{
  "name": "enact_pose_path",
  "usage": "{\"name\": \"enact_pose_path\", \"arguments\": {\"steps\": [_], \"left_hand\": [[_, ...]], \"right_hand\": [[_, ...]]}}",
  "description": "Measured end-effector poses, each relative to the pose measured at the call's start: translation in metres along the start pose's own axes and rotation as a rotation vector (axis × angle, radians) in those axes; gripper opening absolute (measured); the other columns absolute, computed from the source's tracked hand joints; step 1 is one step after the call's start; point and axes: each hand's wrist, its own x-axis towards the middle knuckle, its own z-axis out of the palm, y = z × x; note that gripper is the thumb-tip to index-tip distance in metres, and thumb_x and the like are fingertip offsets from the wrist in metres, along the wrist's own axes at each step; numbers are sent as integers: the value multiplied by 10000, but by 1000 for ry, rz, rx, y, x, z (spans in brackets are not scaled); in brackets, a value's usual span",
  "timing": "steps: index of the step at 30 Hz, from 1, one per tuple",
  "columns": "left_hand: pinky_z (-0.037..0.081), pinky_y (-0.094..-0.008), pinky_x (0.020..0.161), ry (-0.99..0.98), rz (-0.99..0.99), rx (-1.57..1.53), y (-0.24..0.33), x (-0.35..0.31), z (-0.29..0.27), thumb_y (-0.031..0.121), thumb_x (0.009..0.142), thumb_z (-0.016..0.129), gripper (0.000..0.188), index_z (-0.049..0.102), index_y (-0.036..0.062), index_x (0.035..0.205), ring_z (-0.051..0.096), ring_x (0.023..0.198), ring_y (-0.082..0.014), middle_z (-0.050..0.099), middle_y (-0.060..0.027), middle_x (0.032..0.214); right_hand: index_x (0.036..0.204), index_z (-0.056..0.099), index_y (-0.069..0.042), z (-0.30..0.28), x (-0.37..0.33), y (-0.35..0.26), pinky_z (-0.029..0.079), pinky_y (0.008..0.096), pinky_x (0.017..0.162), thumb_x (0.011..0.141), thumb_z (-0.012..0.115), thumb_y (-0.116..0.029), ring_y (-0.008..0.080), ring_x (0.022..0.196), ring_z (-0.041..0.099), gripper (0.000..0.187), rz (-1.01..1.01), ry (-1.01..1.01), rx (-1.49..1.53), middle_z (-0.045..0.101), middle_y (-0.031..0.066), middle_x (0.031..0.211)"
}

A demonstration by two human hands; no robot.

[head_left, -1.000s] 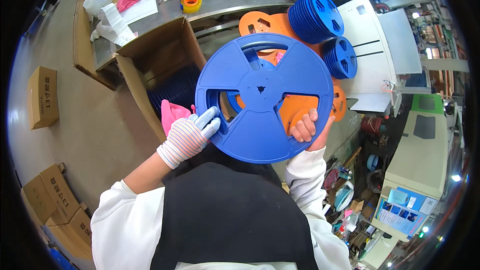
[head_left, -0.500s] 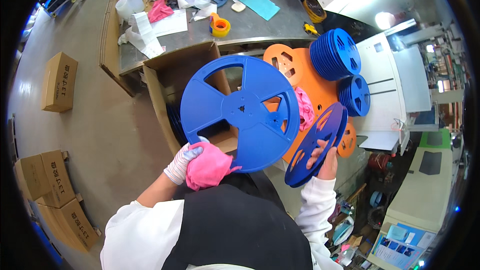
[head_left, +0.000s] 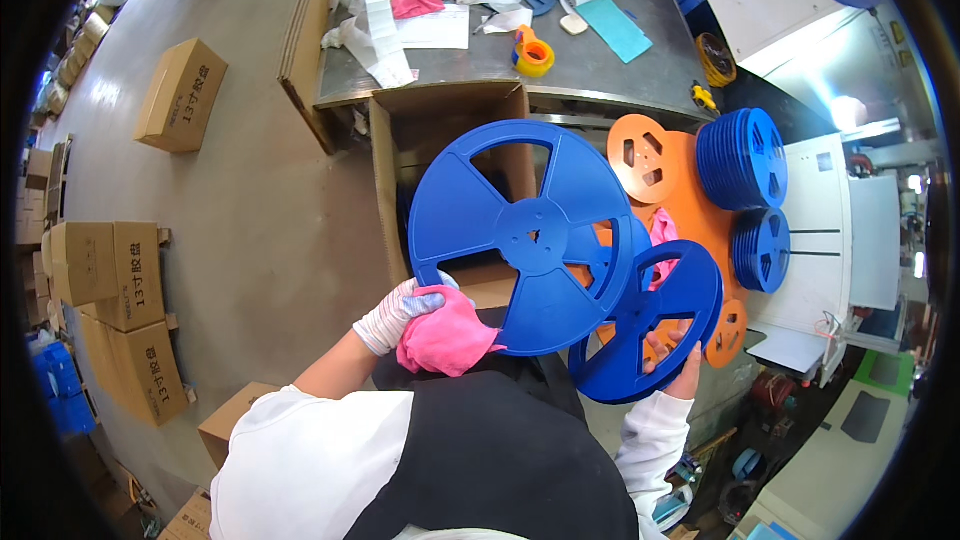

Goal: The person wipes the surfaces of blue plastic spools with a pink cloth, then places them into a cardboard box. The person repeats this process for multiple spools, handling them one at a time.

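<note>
My left hand point(head_left: 388, 320), in a pale glove, grips the lower left rim of a large blue reel point(head_left: 450, 225) with cut-out windows. The same hand holds a pink cloth point(head_left: 450, 335) bunched against that rim. Bare and at the right, my right hand point(head_left: 682, 368) has its fingers through a window of a second blue reel point(head_left: 610, 370), holding it by the edge. This second reel is tilted and partly behind the first, whose rim overlaps it in view.
An open cardboard box point(head_left: 384, 195) stands behind the left reel. Orange discs point(head_left: 640, 162), a tall blue reel stack point(head_left: 735, 160) and a shorter one point(head_left: 762, 252) sit on an orange surface point(head_left: 692, 180). A metal table point(head_left: 450, 60) bears tape and cloths. Closed cartons point(head_left: 182, 100) stand left.
The second reel in my right hand has turned to show more of its face. The surroundings have shifted rightward in view. Both hands keep their holds.
</note>
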Motion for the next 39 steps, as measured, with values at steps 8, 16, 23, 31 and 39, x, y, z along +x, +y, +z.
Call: {"name": "enact_pose_path", "arguments": {"steps": [8,16,23,31,39], "left_hand": [[498,-327,917,449,66,282,-31,-3,-60,128,949,595,250,588,53,1188,615,1005,-177,650,-63,1049],[534,-460,772,942,-224,1316,-76,52,-111,216,880,609,379,537,9,1190,651,842,-425,674,-232,899],[537,-383,815,1064,-373,1057,-76,102,-111,113,943,531,324,497,1,1245,671,979,-282,675,-142,1109],[517,-410,904,1042,-481,1027,-92,135,-136,260,905,662,657,378,63,1464,658,1037,-348,681,-205,1132],[530,-450,929,360,-109,-453,-66,129,-108,320,858,769,478,581,74,1222,646,1026,-309,681,-136,1134]], "right_hand": [[1169,546,-26,18,5,1,522,277,438,988,530,-343,285,836,709,365,102,78,45,489,77,1252],[1405,449,13,4,10,16,522,292,447,1016,475,-375,308,802,721,551,15,-28,30,584,54,1045],[1348,476,45,7,4,13,516,288,445,1019,473,-384,313,809,718,541,-32,-29,-63,580,99,1211],[1139,565,23,7,-8,5,496,289,430,1012,463,-386,294,752,715,441,-106,-55,-110,479,135,1459],[872,553,-36,-21,-6,-13,406,321,362,1000,412,-329,242,512,596,349,-65,-103,469,342,111,1571]]}}
